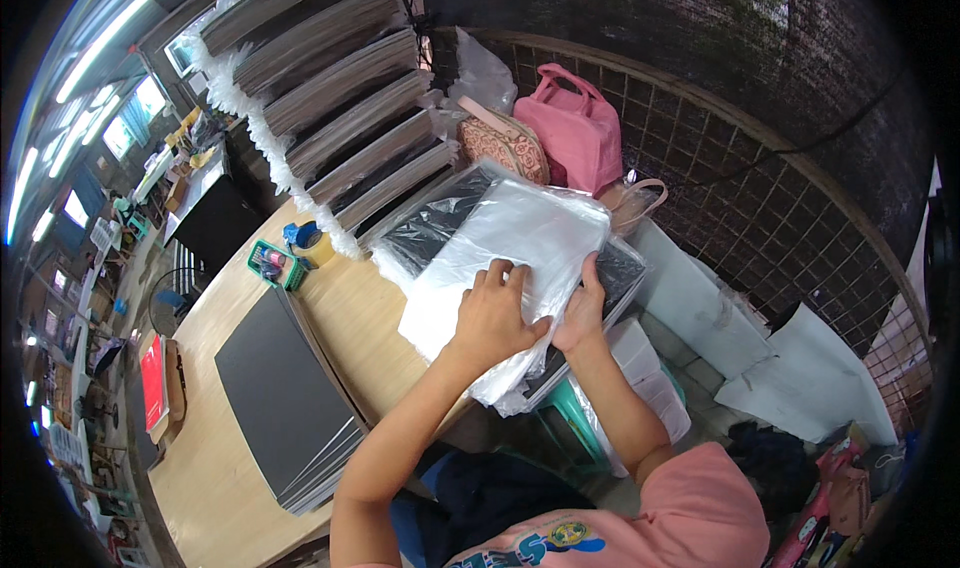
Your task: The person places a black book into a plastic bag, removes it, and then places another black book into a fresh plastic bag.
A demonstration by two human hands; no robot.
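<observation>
A loose stack of clear plastic bags (520,223) lies on wrapped dark sheets (430,223) at the table's right end. On top of the bags rests my left hand (493,316), its fingers apart and a little bent, the thumb pointing toward the right hand. At the bags' right edge is my right hand (580,313), closed on the edge with the thumb upright; its other fingers are mostly hidden by the plastic. The lower corner of the bags is crumpled near my wrists.
A pile of black sheets (285,388) lies on the wooden table (190,478). Tall plastic-wrapped stacks (330,88) rise behind. Nearby are a green basket (272,265), a yellow tape roll (318,248), a red book (155,383), a pink bag (575,128) and a green stool (575,418).
</observation>
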